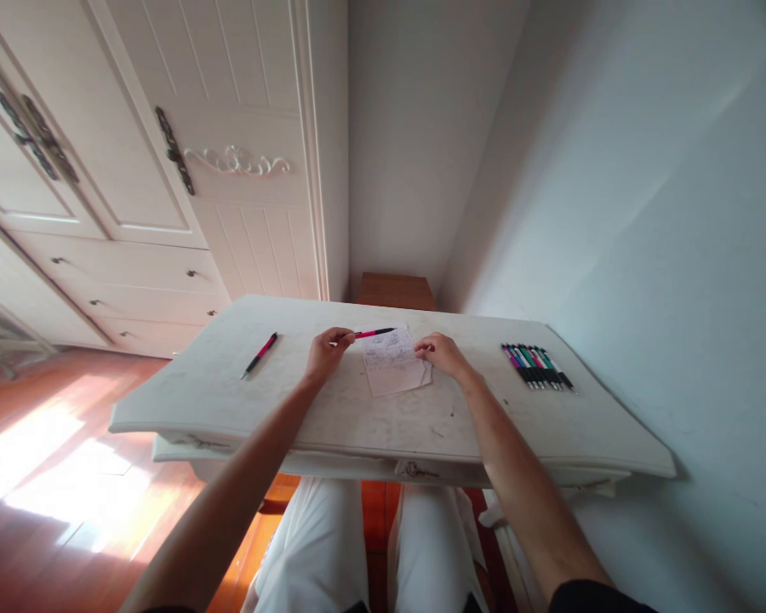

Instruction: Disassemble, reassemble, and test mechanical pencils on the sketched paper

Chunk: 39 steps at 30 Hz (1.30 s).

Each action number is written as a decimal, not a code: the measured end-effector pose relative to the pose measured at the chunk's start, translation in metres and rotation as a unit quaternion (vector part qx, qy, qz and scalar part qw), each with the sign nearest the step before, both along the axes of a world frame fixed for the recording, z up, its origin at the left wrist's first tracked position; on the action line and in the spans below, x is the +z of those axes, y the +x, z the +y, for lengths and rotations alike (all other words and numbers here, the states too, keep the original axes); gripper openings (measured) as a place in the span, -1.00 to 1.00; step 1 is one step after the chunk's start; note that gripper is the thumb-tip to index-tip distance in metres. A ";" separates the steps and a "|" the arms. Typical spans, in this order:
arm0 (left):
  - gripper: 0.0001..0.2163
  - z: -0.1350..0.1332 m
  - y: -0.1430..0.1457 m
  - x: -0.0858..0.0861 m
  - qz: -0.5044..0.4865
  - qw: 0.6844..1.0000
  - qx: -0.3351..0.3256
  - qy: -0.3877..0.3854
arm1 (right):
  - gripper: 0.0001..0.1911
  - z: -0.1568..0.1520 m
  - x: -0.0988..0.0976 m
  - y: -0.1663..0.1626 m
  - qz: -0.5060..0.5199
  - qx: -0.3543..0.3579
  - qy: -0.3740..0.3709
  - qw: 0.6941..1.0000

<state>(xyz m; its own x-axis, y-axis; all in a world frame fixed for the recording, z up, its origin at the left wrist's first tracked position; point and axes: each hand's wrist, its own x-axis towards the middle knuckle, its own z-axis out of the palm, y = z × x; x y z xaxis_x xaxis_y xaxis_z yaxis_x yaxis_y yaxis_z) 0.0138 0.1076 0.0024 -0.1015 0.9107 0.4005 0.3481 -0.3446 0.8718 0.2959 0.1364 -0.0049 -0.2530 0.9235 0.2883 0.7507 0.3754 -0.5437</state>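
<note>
My left hand (333,347) is closed around the rear end of a pink and black pen (374,333), whose dark end points right across the top of the paper. Below the pen lies a small sheet of paper (392,362) covered in handwriting, apparently with another sheet partly under it. At the paper's right edge my right hand (439,351) has its fingers pinched together; whether they grip the paper or something small is too fine to tell. Another pink and black pen (259,356) rests diagonally on the table to the left.
On the white table (332,417), a row of several coloured pens (536,367) lies side by side at the right. A white wardrobe (255,136) stands behind to the left, and a wall (664,255) runs along the right. Beyond the far edge is a brown wooden piece (396,291).
</note>
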 end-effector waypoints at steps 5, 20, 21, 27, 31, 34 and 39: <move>-0.62 -0.002 -0.001 0.000 -0.018 1.000 -0.017 -0.016 | -0.92 -0.002 0.005 -0.007 0.047 0.012 0.040 0.998; -0.51 0.001 -0.003 -0.002 -0.049 0.997 -0.031 -0.054 | -0.80 -0.015 0.008 -0.038 0.242 0.067 0.029 0.968; -0.51 0.002 -0.003 -0.002 -0.047 0.997 -0.031 -0.055 | -0.79 -0.015 0.008 -0.037 0.250 0.060 0.030 0.966; -0.52 0.001 -0.003 -0.002 -0.038 0.997 -0.027 -0.055 | -0.76 -0.011 0.006 -0.035 0.278 0.042 0.026 0.959; -0.53 0.002 -0.003 -0.003 -0.030 0.998 -0.029 -0.055 | -0.77 -0.012 0.005 -0.036 0.260 0.058 0.010 0.964; -0.53 0.002 -0.003 -0.003 -0.025 0.998 -0.033 -0.055 | -0.78 -0.012 0.003 -0.037 0.252 0.067 0.003 0.965; -0.53 0.000 -0.001 0.000 -0.029 0.997 -0.035 -0.059 | -0.79 -0.011 -0.001 -0.038 0.252 0.076 -0.005 0.965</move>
